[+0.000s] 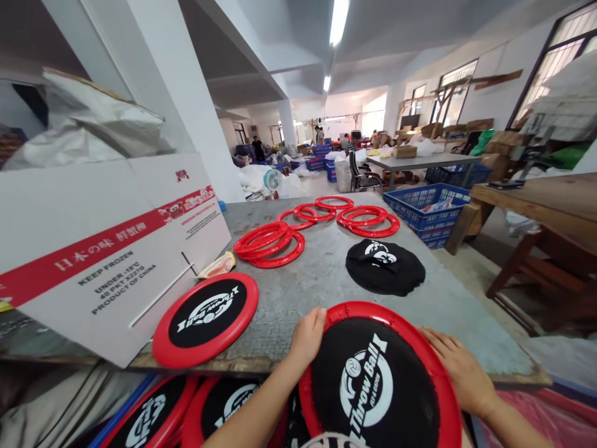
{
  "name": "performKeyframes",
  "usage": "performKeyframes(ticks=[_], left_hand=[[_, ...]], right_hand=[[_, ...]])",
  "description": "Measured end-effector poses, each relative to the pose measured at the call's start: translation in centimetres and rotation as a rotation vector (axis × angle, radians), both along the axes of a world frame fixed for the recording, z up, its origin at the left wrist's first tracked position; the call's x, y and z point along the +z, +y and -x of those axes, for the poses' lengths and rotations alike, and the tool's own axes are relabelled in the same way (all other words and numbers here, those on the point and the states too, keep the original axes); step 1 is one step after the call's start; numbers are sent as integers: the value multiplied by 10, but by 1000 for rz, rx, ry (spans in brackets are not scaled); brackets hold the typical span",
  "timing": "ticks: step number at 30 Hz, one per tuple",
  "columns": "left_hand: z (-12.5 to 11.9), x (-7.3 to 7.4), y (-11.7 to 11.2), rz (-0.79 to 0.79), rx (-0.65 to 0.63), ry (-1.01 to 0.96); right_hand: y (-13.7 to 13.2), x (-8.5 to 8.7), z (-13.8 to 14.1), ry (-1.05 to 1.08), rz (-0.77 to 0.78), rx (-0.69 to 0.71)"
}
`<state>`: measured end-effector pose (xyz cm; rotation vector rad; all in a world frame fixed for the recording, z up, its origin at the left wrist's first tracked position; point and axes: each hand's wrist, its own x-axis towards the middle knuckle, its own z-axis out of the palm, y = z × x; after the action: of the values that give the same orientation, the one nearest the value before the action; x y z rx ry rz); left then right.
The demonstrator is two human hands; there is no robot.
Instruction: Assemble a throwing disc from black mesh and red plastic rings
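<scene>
left hand (308, 336), curled, and right hand (459, 372), flatter, hold a red-rimmed mesh disc (380, 376).

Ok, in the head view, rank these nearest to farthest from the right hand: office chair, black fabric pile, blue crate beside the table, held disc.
1. Held disc: touching the right hand, at its left.
2. Black fabric pile: on the table, ahead.
3. Blue crate: just past the table's right edge.
4. Office chair: farther back, beyond the table.

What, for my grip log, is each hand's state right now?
Left hand: closed on the red-rimmed disc at its left edge.
Right hand: touching the disc's right edge; grip cannot be told.
</scene>
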<state>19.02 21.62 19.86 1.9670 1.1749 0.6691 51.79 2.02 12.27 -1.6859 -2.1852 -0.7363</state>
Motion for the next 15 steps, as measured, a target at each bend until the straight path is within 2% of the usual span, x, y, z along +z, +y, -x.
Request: performKeyframes(ticks=[10,15], left_hand=[[51,-27,6,59,257,-256],[61,-32,-2,130,332,-426]], right_hand=[[5,-15,-5,41,-13,-23],[5,-17,-7,7,-50,-1]])
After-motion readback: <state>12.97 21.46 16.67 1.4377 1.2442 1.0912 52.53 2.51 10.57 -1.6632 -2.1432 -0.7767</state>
